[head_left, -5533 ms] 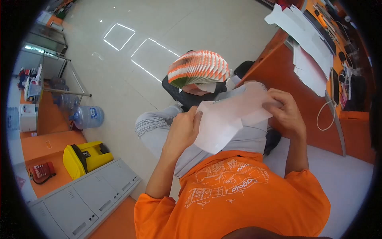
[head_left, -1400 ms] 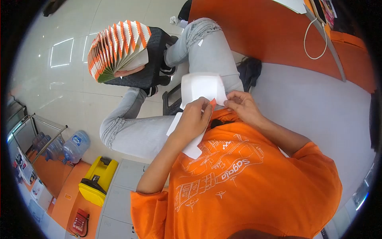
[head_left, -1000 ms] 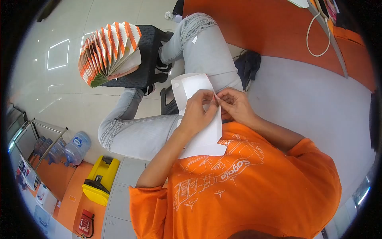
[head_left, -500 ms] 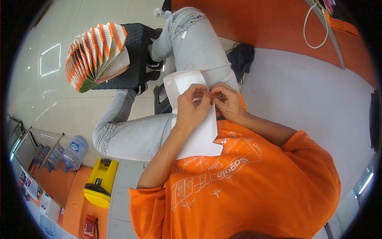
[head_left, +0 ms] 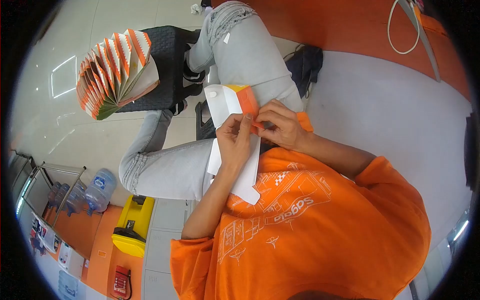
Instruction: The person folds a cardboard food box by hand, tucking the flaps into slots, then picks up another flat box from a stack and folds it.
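Observation:
A folded card, white on the side facing me and orange and yellow on a turned-up part, lies across my lap. My left hand pinches its edge between thumb and fingers near the orange part. Close beside it on the right, my right hand has its fingertips closed on a small orange piece at the card's edge. Whether this piece belongs to the card I cannot tell. The two hands nearly touch.
A fanned stack of orange and white folded cards rests on a black stool at the upper left. Water bottles, a yellow bin and grey lockers are at the lower left. An orange panel stands beyond my knee.
The card has been turned or folded so that its orange and yellow side now shows by my fingers. My left hand has shifted slightly down and left. The view has shifted a little.

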Demonstrator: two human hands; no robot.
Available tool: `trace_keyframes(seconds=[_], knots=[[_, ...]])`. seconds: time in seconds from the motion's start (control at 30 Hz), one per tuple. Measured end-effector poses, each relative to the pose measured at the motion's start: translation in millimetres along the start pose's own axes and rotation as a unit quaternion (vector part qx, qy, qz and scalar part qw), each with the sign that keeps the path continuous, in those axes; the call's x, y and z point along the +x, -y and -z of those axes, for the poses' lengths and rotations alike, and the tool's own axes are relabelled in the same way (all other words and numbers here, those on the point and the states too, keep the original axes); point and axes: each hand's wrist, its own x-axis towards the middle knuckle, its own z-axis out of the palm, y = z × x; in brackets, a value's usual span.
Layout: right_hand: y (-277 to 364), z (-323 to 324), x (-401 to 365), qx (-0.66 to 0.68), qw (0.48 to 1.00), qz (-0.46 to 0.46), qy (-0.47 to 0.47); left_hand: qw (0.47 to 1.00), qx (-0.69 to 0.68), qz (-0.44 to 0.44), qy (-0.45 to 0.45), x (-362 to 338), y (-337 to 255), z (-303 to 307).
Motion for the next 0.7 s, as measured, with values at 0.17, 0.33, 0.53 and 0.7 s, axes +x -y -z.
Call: trace_keyframes(seconds=[0.17, 0.33, 0.53, 0.7], knots=[[-1.6, -0.7, -3.7, 0.010, 1.000, 0.004, -0.002, 1.000, 0.028, 0.003, -0.004, -3.5, -0.5, -1.2], [1.0, -0.6, -2.6, 0.025, 1.000, 0.002, -0.017, 0.999, 0.049, -0.020, 0.006, -5.2, -3.0, -6.3], [-1.3, -1.2, -1.3, 0.001, 0.999, 0.020, -0.025, 0.996, 0.078, -0.013, -0.028, -6.7, -9.3, -15.7], [-7.3, -5.8, -1.0, 0.003, 0.999, 0.038, -0.036, 0.994, 0.099, -0.019, -0.043, -5.1, -9.2, -19.7]])
